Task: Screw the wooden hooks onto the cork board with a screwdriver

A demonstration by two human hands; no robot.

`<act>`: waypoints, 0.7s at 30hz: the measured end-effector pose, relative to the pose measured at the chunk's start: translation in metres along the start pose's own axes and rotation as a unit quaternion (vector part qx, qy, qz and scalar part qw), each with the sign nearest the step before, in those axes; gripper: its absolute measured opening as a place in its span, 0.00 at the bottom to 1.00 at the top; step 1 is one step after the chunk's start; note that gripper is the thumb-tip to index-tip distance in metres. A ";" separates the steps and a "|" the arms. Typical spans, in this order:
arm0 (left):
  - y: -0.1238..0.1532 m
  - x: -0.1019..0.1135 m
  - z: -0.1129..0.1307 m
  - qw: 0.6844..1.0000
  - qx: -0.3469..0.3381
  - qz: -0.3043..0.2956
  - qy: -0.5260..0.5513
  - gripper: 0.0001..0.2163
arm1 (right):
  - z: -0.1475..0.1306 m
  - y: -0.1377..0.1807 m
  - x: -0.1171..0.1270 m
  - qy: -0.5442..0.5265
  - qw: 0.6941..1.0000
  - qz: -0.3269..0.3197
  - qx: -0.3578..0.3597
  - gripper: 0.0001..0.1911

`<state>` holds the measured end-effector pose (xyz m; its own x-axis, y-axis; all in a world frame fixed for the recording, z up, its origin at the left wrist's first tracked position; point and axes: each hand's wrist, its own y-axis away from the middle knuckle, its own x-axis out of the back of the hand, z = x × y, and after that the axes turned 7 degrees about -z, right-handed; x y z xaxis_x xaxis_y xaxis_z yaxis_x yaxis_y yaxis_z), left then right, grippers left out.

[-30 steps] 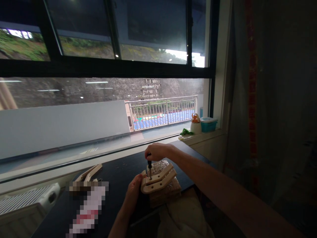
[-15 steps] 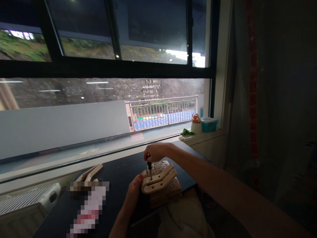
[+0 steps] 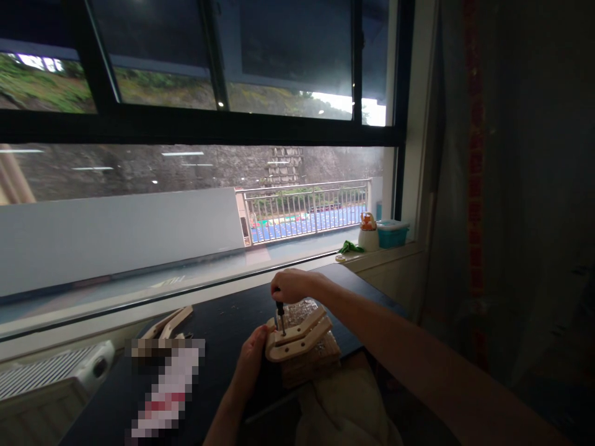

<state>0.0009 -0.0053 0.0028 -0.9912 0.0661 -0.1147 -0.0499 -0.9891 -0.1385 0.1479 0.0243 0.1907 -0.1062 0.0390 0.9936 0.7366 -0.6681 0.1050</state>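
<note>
My right hand [image 3: 294, 285] is closed round the dark handle of a screwdriver [image 3: 281, 313], which stands upright. Its tip meets a hole in a bent wooden piece [image 3: 297, 347] with a rounded end and several holes along its arms. At that rounded end, my left hand [image 3: 255, 348] grips the wood from the left side, fingers partly hidden behind it. The wooden piece rests on a block wrapped in clear, shiny plastic [image 3: 311, 368]. Whether a screw sits under the tip is too small to make out.
On the dark table [image 3: 218, 334], more bent wooden pieces [image 3: 170, 325] lie at the left, beside a blurred-out pale item [image 3: 167, 393]. A radiator [image 3: 56, 378] stands at the far left. The windowsill holds a white-and-orange container [image 3: 368, 235] and a teal box [image 3: 393, 234].
Almost nothing differs. My right hand has shifted very slightly on the screwdriver, while my left hand and the wooden piece stay in place.
</note>
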 end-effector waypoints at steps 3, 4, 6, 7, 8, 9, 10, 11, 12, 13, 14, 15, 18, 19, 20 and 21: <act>0.000 0.000 0.001 1.000 -0.001 0.002 0.000 0.24 | 0.001 -0.002 -0.002 0.001 1.000 0.006 -0.009 0.18; 0.000 0.000 0.001 1.000 -0.001 0.002 0.000 0.24 | 0.002 -0.002 -0.001 0.001 1.000 0.004 -0.009 0.17; 0.000 0.000 0.001 1.000 -0.001 0.004 -0.001 0.24 | 0.003 0.000 0.001 -0.001 1.000 -0.003 -0.001 0.17; 0.001 0.000 0.001 1.000 -0.001 0.004 -0.001 0.24 | 0.004 0.000 0.003 -0.002 1.000 -0.008 0.004 0.17; 0.001 0.000 0.002 1.000 -0.001 0.004 -0.001 0.24 | 0.005 0.001 0.005 -0.003 1.000 -0.011 0.010 0.17; 0.002 0.000 0.002 1.000 -0.001 0.004 -0.001 0.24 | 0.006 0.002 0.006 -0.004 1.000 -0.014 0.014 0.17; 0.002 0.000 0.002 1.000 0.000 0.004 -0.001 0.24 | 0.007 0.002 0.007 -0.005 1.000 -0.016 0.018 0.18; 0.002 0.000 0.002 1.000 0.000 0.005 -0.001 0.24 | 0.008 0.003 0.007 -0.005 1.000 -0.017 0.020 0.18; 0.002 0.000 0.002 1.000 0.001 0.005 -0.001 0.24 | 0.008 0.003 0.007 -0.006 1.000 -0.016 0.021 0.18; 0.002 0.000 0.002 1.000 0.002 0.005 -0.001 0.24 | 0.009 0.002 0.006 -0.005 1.000 -0.015 0.022 0.17; 0.002 0.000 0.002 1.000 0.003 0.006 -0.001 0.24 | 0.009 0.002 0.005 -0.005 1.000 -0.013 0.021 0.17; 0.002 0.000 0.002 1.000 0.004 0.006 -0.001 0.24 | 0.009 0.001 0.004 -0.005 1.000 -0.010 0.020 0.17; 0.000 0.000 0.001 1.000 0.005 0.008 -0.001 0.24 | 0.009 -0.001 0.001 -0.001 1.000 -0.003 0.013 0.16; 0.000 0.001 0.001 1.000 0.004 0.010 -0.001 0.24 | 0.008 -0.001 0.000 0.000 1.000 -0.001 0.011 0.16; 0.000 0.001 0.000 1.000 0.004 0.011 -0.001 0.25 | 0.008 -0.001 0.000 0.001 1.000 0.001 0.009 0.16; -0.001 0.001 0.000 1.000 0.004 0.012 0.000 0.25 | 0.008 -0.001 0.000 0.002 1.000 0.005 0.007 0.16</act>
<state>0.0003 -0.0047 0.0029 -0.9922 0.0413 -0.1175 -0.0261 -0.9915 -0.1277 0.1524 0.0307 0.1905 -0.1026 0.0295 0.9943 0.7463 -0.6585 0.0966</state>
